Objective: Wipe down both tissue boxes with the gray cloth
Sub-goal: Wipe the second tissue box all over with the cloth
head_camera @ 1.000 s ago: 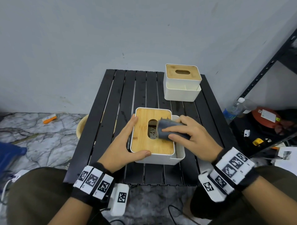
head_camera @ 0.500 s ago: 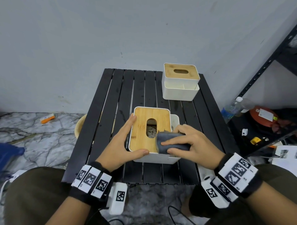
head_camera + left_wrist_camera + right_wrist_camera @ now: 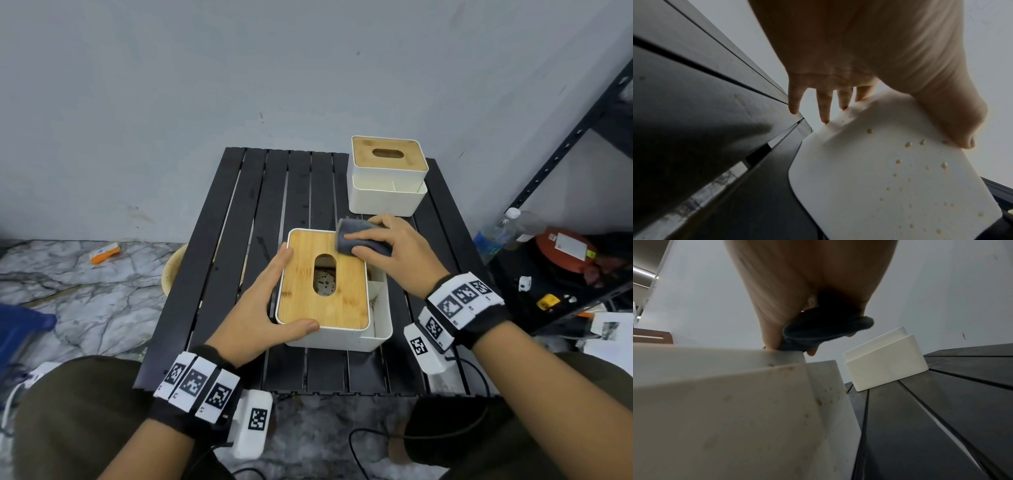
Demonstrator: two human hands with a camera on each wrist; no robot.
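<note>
A white tissue box with a bamboo lid (image 3: 301,291) stands at the table's near middle; its white wall is spotted with yellowish stains (image 3: 890,186) (image 3: 735,402). My left hand (image 3: 253,308) braces it, fingers straight along the left side (image 3: 824,112) and thumb on the front edge. At the lid's far right corner my right hand (image 3: 394,253) presses the bunched gray cloth (image 3: 352,226) (image 3: 818,331), pinching it between fingers and thumb. The second tissue box (image 3: 387,198) (image 3: 884,368) stands at the table's far right, just beyond the cloth.
The black slatted table (image 3: 239,274) stands against a gray wall. To the right are a black metal rack (image 3: 565,137), a plastic bottle (image 3: 496,233) and a red round object (image 3: 561,246). A pale bowl (image 3: 171,270) sits on the floor, left of the table.
My right hand has carried the cloth from the lid's middle to its near right edge, then to the far right corner. The left hand has kept its hold on the box.
</note>
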